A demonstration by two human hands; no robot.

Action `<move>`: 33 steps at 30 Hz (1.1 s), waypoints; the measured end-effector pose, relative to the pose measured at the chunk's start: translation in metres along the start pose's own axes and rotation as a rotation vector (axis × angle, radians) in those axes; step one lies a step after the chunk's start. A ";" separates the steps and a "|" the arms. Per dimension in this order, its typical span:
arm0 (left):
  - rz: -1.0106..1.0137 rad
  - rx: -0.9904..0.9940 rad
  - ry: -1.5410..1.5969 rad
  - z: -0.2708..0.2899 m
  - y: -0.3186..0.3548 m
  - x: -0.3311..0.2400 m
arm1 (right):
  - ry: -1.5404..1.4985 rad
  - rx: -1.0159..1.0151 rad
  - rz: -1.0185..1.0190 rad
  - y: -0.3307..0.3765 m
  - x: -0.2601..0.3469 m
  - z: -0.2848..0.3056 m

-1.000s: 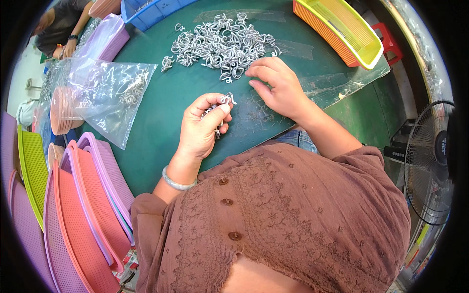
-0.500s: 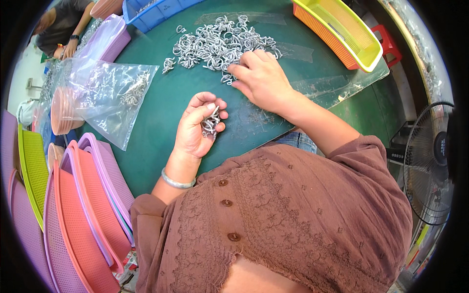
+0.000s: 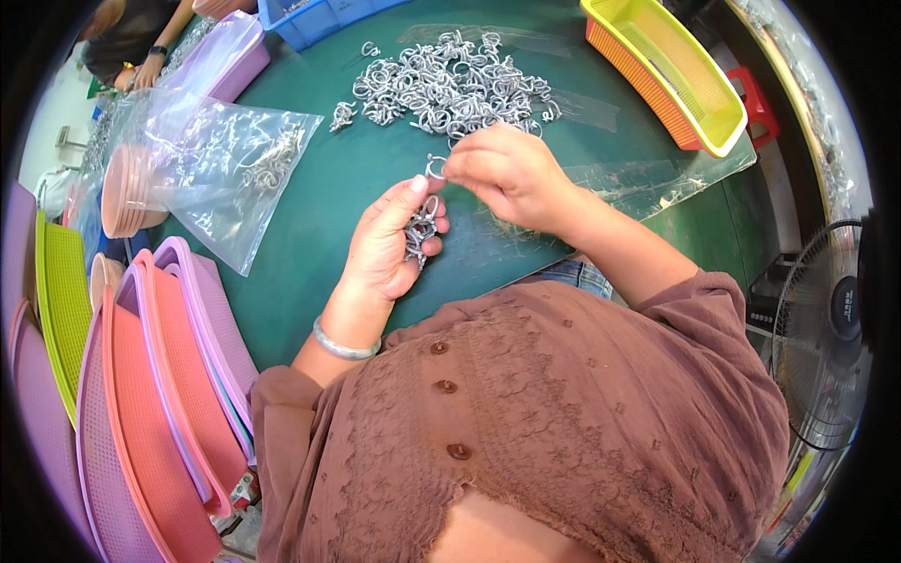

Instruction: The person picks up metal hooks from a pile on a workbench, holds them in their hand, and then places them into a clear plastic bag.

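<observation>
In my left hand [image 3: 383,246] several silvery metal rings [image 3: 422,228] lie cupped against the palm, the fingers curled round them. My right hand [image 3: 511,176] pinches one open-looking metal ring [image 3: 435,167] close to the left thumb tip; whether the thumb touches that ring is hard to tell. Just beyond my right hand spreads a loose pile of similar grey rings [image 3: 450,84] on the green tabletop [image 3: 319,310]. A few rings sit apart at the pile's left edge.
A clear plastic bag [image 3: 225,188] with some rings inside lies at left, by stacked pinkish cups [image 3: 127,192]. Nested plastic baskets [image 3: 178,375] stand at lower left. Yellow-and-orange basket [image 3: 666,75] is far right, blue bin [image 3: 319,21] at the back, fan [image 3: 826,328] at right. Another person's hand [image 3: 148,70] shows far left.
My right hand has come back from the pile toward my left hand, now with a ring at its fingertips. My left hand has moved slightly, its thumb raised toward that ring.
</observation>
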State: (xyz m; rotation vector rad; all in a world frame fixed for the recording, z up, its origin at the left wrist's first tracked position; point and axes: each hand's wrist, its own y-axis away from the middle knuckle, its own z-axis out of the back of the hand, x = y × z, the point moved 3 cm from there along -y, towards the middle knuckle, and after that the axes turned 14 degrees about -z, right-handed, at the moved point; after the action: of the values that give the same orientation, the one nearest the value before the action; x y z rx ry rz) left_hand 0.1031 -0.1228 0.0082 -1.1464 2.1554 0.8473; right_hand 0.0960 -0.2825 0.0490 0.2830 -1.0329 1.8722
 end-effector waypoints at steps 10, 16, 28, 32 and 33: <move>-0.445 0.017 -0.440 -0.012 0.007 -0.005 | -0.286 -0.008 -0.122 0.017 -0.002 -0.009; -0.478 0.131 -0.450 -0.010 0.009 -0.006 | -0.226 -0.049 -0.003 0.016 0.001 -0.007; -0.396 0.108 -0.306 -0.005 0.006 -0.004 | 0.486 0.001 -0.200 0.012 -0.015 0.010; -0.336 0.096 -0.230 -0.007 0.005 -0.005 | 0.538 0.000 -0.160 0.014 -0.024 0.009; -0.313 0.099 -0.201 -0.006 0.005 -0.005 | 0.527 -0.015 -0.154 0.014 -0.027 0.009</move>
State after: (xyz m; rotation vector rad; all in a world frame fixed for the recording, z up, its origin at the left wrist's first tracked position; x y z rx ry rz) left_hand 0.1007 -0.1223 0.0171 -1.2492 1.7768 0.6757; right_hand 0.0966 -0.3092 0.0315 -0.1359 -0.6426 1.6699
